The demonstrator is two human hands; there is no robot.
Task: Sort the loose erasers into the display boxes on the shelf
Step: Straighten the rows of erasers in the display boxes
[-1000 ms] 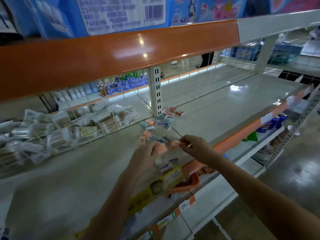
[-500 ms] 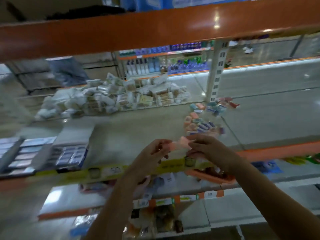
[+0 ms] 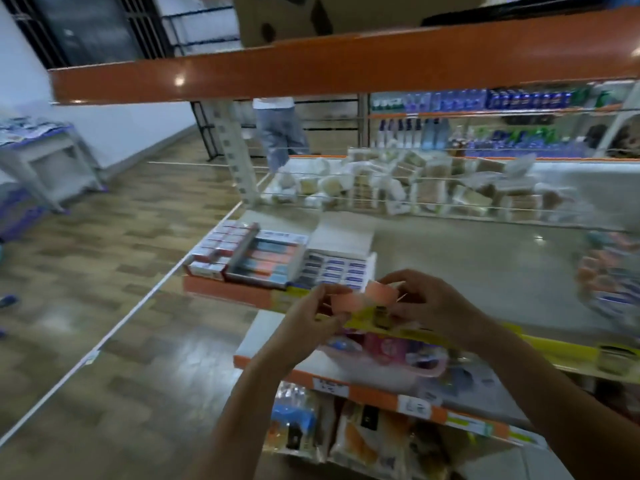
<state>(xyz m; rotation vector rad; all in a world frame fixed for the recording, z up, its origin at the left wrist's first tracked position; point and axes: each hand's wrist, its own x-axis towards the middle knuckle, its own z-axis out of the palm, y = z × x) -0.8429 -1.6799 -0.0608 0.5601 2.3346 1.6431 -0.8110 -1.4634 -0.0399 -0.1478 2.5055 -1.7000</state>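
Clearly held between both hands is a small stack of salmon-pink erasers [image 3: 363, 299], raised just above the front lip of the shelf [image 3: 485, 271]. The left hand [image 3: 311, 320] pinches the stack's left end with curled fingers, and the right hand [image 3: 429, 306] is curled round its right end. Being small rubbery blocks, the erasers are judged light, slightly soft and grippy, unlikely to break; a pinch across the short sides should serve best. Just behind and to the left stand three open display boxes: one with white and blue erasers [image 3: 336, 271], one with pink and blue rows [image 3: 266, 261], and one with red and white packs [image 3: 218, 251] at the shelf's left corner. Loose erasers [image 3: 606, 275] lie blurred at the far right. Open shelf surface is seen between them, an orange beam [image 3: 346, 67] overhead limiting lift.
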